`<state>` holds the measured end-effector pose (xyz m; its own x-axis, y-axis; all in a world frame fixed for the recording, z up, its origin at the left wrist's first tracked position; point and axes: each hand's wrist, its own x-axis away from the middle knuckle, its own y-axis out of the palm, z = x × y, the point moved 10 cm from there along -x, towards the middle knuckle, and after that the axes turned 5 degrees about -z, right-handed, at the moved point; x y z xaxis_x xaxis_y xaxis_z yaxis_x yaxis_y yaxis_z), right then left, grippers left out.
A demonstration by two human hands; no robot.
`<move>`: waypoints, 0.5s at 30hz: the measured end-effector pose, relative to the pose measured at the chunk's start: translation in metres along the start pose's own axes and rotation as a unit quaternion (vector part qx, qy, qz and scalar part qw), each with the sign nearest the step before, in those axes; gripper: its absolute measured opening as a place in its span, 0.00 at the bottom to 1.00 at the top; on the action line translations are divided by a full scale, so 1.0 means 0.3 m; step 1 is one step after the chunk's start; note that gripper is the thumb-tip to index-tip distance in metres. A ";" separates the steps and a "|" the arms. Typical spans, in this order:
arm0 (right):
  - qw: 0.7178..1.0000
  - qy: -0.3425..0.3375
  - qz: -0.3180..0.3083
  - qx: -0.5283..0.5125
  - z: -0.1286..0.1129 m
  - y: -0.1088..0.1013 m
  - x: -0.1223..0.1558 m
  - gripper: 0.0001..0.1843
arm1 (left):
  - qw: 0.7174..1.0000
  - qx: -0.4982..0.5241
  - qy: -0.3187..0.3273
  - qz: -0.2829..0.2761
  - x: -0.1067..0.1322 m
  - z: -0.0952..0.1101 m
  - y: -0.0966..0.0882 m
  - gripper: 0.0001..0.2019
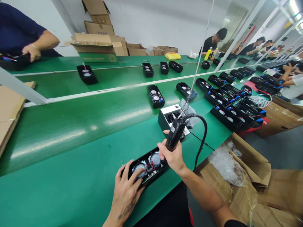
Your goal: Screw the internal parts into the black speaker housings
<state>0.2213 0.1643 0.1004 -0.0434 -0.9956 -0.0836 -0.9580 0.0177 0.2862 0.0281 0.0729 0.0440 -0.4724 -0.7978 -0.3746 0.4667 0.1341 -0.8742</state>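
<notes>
A black speaker housing (pixel 148 186) lies at a slant on the green bench in front of me, with two round speaker drivers, red wires and a small circuit board showing inside. My left hand (pixel 127 183) grips its left end, fingers reaching over the rim and onto the nearer driver. In my right hand (pixel 174 154) is a black electric screwdriver (pixel 174 134), held upright over the housing's right end. It hangs from a cord, and a cable curves away from its top. The screwdriver's tip is hidden behind the hand.
Just beyond the screwdriver stands a silver-topped black box (pixel 165 118). More speaker housings (pixel 155 97) sit along the green belt, with several grouped on the right (pixel 227 118). Cardboard boxes with plastic wrap (pixel 227 167) are at lower right. Co-workers sit across and farther along.
</notes>
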 end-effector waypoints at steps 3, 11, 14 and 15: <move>1.000 0.024 0.006 0.006 0.010 0.003 -0.010 0.29 | 1.000 0.005 -0.001 0.005 0.009 0.009 0.001 0.05; 0.998 0.058 0.010 0.015 0.038 0.014 -0.028 0.27 | 1.000 -0.012 0.009 0.026 0.016 0.032 -0.003 0.05; 0.998 0.062 0.002 0.022 0.048 0.021 -0.029 0.26 | 0.999 -0.014 0.010 0.027 0.015 0.032 -0.006 0.05; 0.998 0.062 -0.001 0.025 0.050 0.024 -0.029 0.26 | 0.999 -0.014 0.010 0.027 0.014 0.032 -0.007 0.05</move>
<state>0.2105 0.1744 0.0888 -0.0091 -0.9993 0.0363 -0.9711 0.0175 0.2381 0.0323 0.0635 0.0472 -0.4621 -0.7769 -0.4277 0.4715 0.1932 -0.8604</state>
